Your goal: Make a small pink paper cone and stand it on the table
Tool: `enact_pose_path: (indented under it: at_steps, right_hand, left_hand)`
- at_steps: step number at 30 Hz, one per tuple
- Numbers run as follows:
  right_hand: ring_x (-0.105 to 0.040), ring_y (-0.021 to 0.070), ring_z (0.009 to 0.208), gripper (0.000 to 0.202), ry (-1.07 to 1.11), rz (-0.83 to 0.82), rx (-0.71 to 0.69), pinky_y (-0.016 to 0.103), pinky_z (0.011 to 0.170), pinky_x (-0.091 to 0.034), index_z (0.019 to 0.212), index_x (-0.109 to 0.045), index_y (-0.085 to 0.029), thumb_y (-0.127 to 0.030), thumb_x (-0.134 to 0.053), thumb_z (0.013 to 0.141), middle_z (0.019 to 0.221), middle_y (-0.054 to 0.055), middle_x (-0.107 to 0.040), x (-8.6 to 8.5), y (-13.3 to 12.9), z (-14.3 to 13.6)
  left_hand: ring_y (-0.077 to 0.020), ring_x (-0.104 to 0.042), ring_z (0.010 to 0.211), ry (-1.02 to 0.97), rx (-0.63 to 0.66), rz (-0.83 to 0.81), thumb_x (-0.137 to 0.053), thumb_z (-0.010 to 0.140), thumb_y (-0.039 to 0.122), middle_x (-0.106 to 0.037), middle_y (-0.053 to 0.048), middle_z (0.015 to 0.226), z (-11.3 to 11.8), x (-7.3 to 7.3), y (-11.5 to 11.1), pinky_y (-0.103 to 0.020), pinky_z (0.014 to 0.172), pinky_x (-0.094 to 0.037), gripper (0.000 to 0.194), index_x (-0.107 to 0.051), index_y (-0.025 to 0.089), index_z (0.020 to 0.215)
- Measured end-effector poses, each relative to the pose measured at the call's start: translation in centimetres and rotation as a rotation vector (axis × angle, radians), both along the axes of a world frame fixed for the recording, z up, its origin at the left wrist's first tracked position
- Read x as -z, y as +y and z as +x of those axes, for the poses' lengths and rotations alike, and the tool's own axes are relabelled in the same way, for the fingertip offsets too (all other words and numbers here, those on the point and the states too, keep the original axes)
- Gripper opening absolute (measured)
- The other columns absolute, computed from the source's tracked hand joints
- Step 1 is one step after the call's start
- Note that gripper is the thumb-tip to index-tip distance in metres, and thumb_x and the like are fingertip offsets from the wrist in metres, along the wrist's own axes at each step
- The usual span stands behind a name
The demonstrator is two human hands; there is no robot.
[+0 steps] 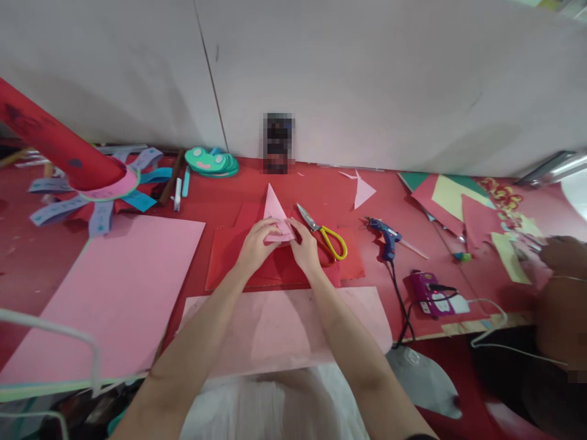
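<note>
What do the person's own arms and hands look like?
The left hand and right hand are gloveless, with no watch visible. Both forearms are bare. A dark edge shows low on the right arm, perhaps a sleeve or band.

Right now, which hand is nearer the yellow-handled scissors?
Right. The right hand is just left of the scissors, at the right edge of the pink paper. The left hand is farther left, at the paper's left edge.

Folded sheet [273, 209] is smooth matt paper; scissors [314, 227] have shiny metal blades, plastic-looking grips; glue gun [389, 236] looks plastic.
</note>
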State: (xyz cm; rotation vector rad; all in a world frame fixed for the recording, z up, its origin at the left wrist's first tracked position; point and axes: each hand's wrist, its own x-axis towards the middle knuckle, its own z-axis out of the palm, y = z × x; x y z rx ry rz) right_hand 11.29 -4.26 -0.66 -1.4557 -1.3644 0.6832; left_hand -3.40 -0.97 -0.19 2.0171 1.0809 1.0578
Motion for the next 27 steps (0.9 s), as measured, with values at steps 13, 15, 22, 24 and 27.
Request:
enact_pose_path:
  at_steps: [13, 15, 22, 24, 27]
  right_hand:
    - [-0.053, 0.0159, 0.121, 0.061, 0.069, -0.054, -0.010, 0.033, 0.106, -0.037, 0.122, -0.059, -0.020, -0.003, -0.035, 0.068, 0.126, 0.002, -0.061, -0.1, 0.0, 0.2]
    - [-0.052, 0.0156, 0.121, 0.060, 0.063, -0.050, -0.017, 0.034, 0.107, -0.036, 0.122, -0.058, -0.021, -0.004, -0.036, 0.069, 0.126, 0.002, -0.060, -0.2, 0.0, 0.1]
    - [-0.053, 0.0196, 0.118, 0.043, 0.064, 0.002, -0.002, 0.032, 0.095, -0.046, 0.101, -0.069, -0.020, -0.006, -0.044, 0.070, 0.133, 0.007, -0.054, -0.8, -0.3, -0.3]
    - [-0.053, 0.0199, 0.118, 0.033, 0.096, 0.013, -0.003, 0.032, 0.095, -0.046, 0.092, -0.070, -0.020, -0.009, -0.046, 0.071, 0.131, 0.008, -0.055, -0.8, -0.3, -0.3]
    - [-0.054, 0.0202, 0.117, 0.025, 0.137, 0.009, -0.008, 0.033, 0.094, -0.045, 0.086, -0.069, -0.022, -0.013, -0.050, 0.072, 0.128, 0.007, -0.057, -0.6, -0.2, -0.3]
  left_hand:
    - [-0.0224, -0.056, 0.113, -0.085, 0.003, -0.010, -0.062, 0.079, 0.031, -0.062, -0.010, 0.114, 0.2, -0.4, -0.1, -0.043, 0.100, -0.040, 0.011, -0.060, 0.021, 0.079]
    - [-0.0222, -0.056, 0.112, -0.081, -0.011, -0.015, -0.061, 0.080, 0.031, -0.062, -0.010, 0.114, 0.3, -0.4, -0.2, -0.043, 0.100, -0.041, 0.010, -0.059, 0.021, 0.079]
    - [-0.0221, -0.056, 0.112, -0.085, -0.040, -0.021, -0.061, 0.079, 0.031, -0.062, -0.009, 0.113, 0.4, -0.4, -0.1, -0.042, 0.098, -0.043, 0.010, -0.060, 0.021, 0.077]
    - [-0.0221, -0.056, 0.111, -0.101, -0.053, -0.030, -0.062, 0.079, 0.031, -0.062, -0.009, 0.113, 0.4, -0.3, 0.0, -0.042, 0.097, -0.043, 0.011, -0.060, 0.020, 0.077]
    - [-0.0214, -0.057, 0.110, -0.130, -0.076, -0.048, -0.063, 0.078, 0.031, -0.062, -0.009, 0.113, 0.4, -0.3, 0.1, -0.041, 0.097, -0.043, 0.011, -0.060, 0.020, 0.075]
